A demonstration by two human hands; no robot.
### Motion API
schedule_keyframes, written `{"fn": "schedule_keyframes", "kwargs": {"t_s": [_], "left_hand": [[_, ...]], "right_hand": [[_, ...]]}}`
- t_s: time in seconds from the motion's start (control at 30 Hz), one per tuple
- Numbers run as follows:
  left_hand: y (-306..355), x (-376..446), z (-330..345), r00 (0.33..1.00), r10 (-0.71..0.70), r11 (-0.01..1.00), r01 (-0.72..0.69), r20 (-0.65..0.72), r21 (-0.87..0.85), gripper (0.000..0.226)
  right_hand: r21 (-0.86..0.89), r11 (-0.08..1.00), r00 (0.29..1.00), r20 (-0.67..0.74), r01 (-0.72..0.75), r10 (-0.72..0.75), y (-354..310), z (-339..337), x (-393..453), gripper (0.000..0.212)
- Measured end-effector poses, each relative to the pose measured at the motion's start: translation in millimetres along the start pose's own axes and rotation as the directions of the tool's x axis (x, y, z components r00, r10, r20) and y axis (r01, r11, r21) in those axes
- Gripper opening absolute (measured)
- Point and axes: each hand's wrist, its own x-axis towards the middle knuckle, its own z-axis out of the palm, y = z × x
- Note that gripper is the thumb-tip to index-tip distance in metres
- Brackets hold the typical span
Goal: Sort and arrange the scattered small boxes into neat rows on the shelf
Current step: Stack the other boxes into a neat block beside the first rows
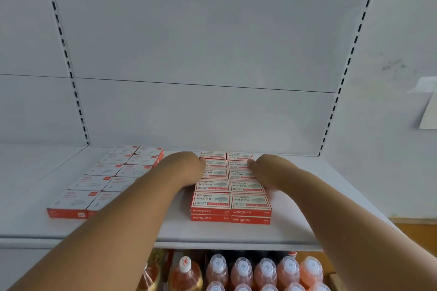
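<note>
Below, bottles (241, 269), apparently capped, forearm (123, 224) overlapping boxes (94, 186)

You're standing in a shop aisle — a white metal retail shelf (295, 231) with a plain back panel (201, 42) and slotted uprights (71, 73) for adjustable brackets. On it, identical red-and-white staple boxes (233, 192) marked "wengu 24/6" sit in stocked rows, with more small boxes (106, 178) to the left. Below, near you, capped bottles of orange drink (264, 271) stand in ranks — stock on display.
</note>
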Motion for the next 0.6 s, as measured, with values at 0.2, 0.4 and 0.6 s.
{"fn": "schedule_keyframes", "kwargs": {"t_s": [0.2, 0.4, 0.6], "left_hand": [[-1.1, 13.5, -4.9, 1.000, -0.005, 1.000, 0.005, 0.009, -0.010, 0.049], [9.7, 26.5, -14.9, 1.000, -0.009, 0.998, 0.008, 0.008, 0.065, 0.041], [3.3, 48.3, -1.0, 0.999, 0.042, 0.997, -0.045, 0.034, 0.066, 0.032]], "right_hand": [[0.095, 0.992, 0.996, 0.059, -0.079, 0.073, 1.6, -5.3, 8.4, 0.057], [0.022, 0.998, 0.997, 0.033, -0.065, 0.064, -6.2, -11.4, 23.2, 0.050], [0.083, 0.996, 0.999, 0.038, -0.029, 0.026, -2.8, -7.7, 26.8, 0.048]]}}
